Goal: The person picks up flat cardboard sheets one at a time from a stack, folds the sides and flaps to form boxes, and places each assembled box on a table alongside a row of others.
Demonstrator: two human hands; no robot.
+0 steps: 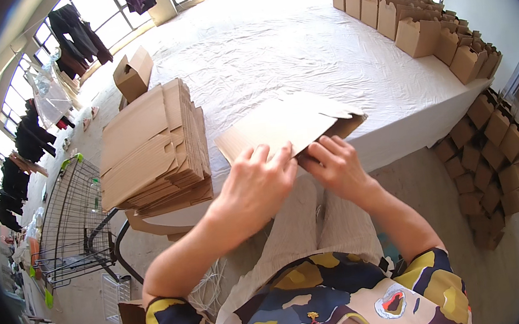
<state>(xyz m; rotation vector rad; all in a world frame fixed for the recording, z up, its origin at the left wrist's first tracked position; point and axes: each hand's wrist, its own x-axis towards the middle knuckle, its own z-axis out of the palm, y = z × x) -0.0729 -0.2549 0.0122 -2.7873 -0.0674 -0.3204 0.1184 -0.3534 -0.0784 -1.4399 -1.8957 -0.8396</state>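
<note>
- Brown cardboard carton, flat-panelled and partly opened out [281,124], is held just ahead of both hands at the near edge of the white cloth-covered table [246,48]; a dark gap is shown at its right end, so its shaping is judged begun but unfinished.
- Folded flat brown cardboard blanks [146,146] are stacked to the left of the hands; these appear to be left to do.
- Shaped brown open-topped cardboard boxes [418,35] are lined up far ahead and to the right, and more brown boxes [487,161] are heaped on the floor to the right; these seem done, though how completely cannot be told.
- The left hand [258,178] is curled, its fingertips set on the carton's near edge; its thumb is hidden, so whether the card is pinched cannot be told.
- The right hand [336,165], just beside it, is narrowed, the carton's near edge being gripped between thumb and bent fingers.
</note>
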